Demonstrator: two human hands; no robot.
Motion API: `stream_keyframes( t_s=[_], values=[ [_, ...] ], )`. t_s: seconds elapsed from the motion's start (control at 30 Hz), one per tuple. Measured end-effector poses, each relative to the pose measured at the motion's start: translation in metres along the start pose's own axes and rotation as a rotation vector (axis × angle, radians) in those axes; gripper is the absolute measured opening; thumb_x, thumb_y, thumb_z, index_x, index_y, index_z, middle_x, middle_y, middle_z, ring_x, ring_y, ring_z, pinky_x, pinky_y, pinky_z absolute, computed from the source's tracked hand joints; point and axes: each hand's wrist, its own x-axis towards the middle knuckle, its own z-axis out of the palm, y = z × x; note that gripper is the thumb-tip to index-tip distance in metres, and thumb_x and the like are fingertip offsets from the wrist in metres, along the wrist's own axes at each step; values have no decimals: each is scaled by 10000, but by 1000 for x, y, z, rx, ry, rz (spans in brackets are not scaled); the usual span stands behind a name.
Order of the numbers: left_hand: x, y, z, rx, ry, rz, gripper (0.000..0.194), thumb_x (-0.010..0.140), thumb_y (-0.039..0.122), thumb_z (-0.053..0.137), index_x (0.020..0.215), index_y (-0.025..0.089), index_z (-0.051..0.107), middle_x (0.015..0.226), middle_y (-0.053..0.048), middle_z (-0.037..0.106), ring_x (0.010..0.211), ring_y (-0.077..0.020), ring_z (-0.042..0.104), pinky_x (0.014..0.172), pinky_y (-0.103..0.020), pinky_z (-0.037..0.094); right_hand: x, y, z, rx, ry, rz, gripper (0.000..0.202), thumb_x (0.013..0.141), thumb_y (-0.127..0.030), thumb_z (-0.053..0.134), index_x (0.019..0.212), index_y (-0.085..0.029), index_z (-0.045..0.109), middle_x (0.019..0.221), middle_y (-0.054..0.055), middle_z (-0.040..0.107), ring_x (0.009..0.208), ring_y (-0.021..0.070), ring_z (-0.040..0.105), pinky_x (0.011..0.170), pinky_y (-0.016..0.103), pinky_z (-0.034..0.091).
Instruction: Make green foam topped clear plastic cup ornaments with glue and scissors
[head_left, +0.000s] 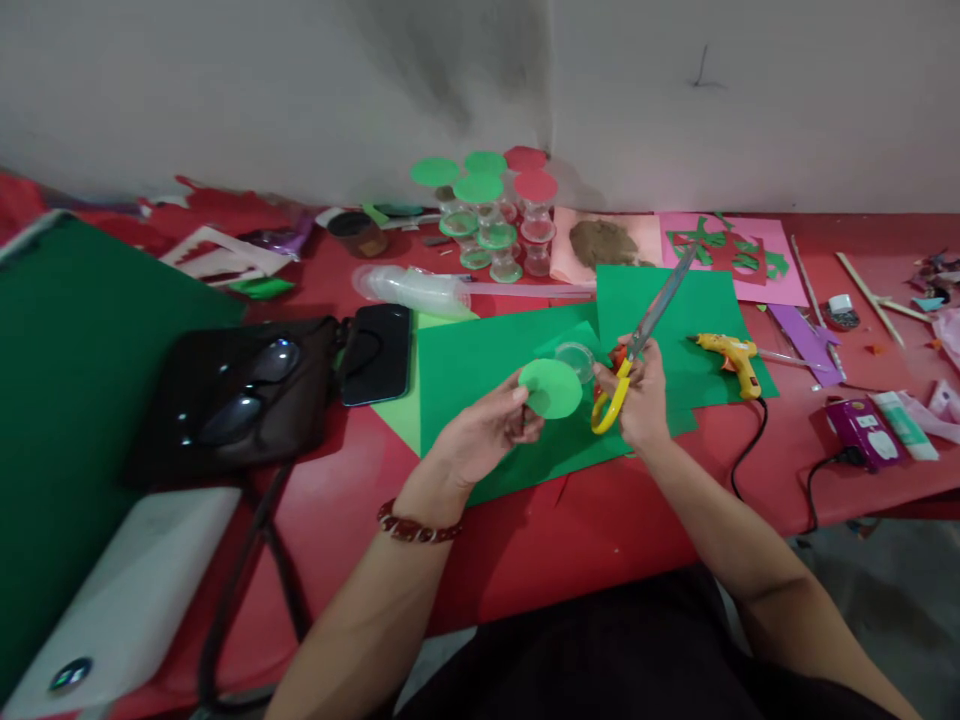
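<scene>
The left hand (491, 420) pinched a light green paper disc (551, 389) at its edge, thumb on top, above the dark green sheet (480, 365) on the red table (540, 560). The right hand (643, 400) had its fingers wrapped around the yellow-handled scissors (646, 325), blades pointing up and away. A clear plastic cup or lid (576, 360) was just beside the right fingertips; whether they gripped it could not be told.

With the scissors filling that hand, the clear piece could have slipped from any weak hold, or a turn of the wrist could have swung the blades into the paper. A hard pinch could have creased the thin disc. The glue gun's black cord (739, 460) ran near the right forearm; snagging it might have dragged the yellow glue gun (731, 360) across the sheets.
</scene>
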Motion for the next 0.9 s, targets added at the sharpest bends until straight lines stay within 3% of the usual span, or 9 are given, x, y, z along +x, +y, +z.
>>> stream_keyframes(
  t_s=[0.1,0.23,0.3,0.37,0.43,0.5,0.63,0.8,0.9],
  values=[
    [0,-5,9,-3,177,84,663,692,421,937,1284,271,677,1035,-38,764,891,-201,721,727,-282,565,-6,5,5,47,4,56,593,680,-404,931,1070,-331,490,790,-83,513,611,102,539,529,230,491],
    [-2,-11,25,-62,256,119,962,652,308,946,1503,343,498,1114,-6,757,1094,-252,721,961,-382,570,-14,7,14,57,41,98,634,634,-369,954,1050,-309,479,770,-104,520,605,83,560,550,209,508],
    [0,-9,31,-116,331,134,874,630,201,924,1416,327,564,1032,24,761,1034,-233,736,968,-382,575,-16,4,17,66,20,126,625,638,-383,947,1040,-299,476,752,-111,537,601,81,582,580,215,532],
    [3,-3,31,-215,388,134,580,652,182,873,1189,258,666,961,9,769,948,-228,746,960,-401,592,-16,-1,17,69,-30,173,583,694,-441,905,1064,-295,479,756,-100,575,593,92,603,563,224,532],
    [7,7,27,-323,455,116,278,710,211,805,952,211,668,874,-19,762,872,-217,746,944,-402,605,-16,-9,15,47,-68,228,547,757,-495,849,1131,-295,503,783,-74,612,575,95,585,485,202,463],
    [8,19,21,-412,532,127,147,779,253,743,866,216,631,857,-30,757,848,-209,749,920,-400,612,-14,-16,12,7,-101,288,552,786,-503,827,1213,-304,539,787,-66,593,548,78,516,422,173,350],
    [6,32,14,-482,613,188,129,825,288,709,877,232,605,818,-16,730,831,-204,744,910,-398,604,-14,-25,5,-28,-204,404,621,758,-450,866,1293,-330,576,770,-84,504,519,52,378,404,158,269],
    [6,32,17,-484,664,249,148,831,286,715,902,220,603,854,-32,739,807,-199,726,869,-389,599,-22,-27,4,-32,-361,639,708,740,-601,846,1294,-257,571,766,-49,573,561,90,489,387,157,308],
    [6,35,21,-496,697,294,116,840,246,707,880,214,604,815,-22,728,752,-176,703,812,-360,599,-29,-33,7,-109,-475,684,747,726,-651,843,1289,-253,556,786,-38,583,593,111,534,384,169,393]
  ],
)
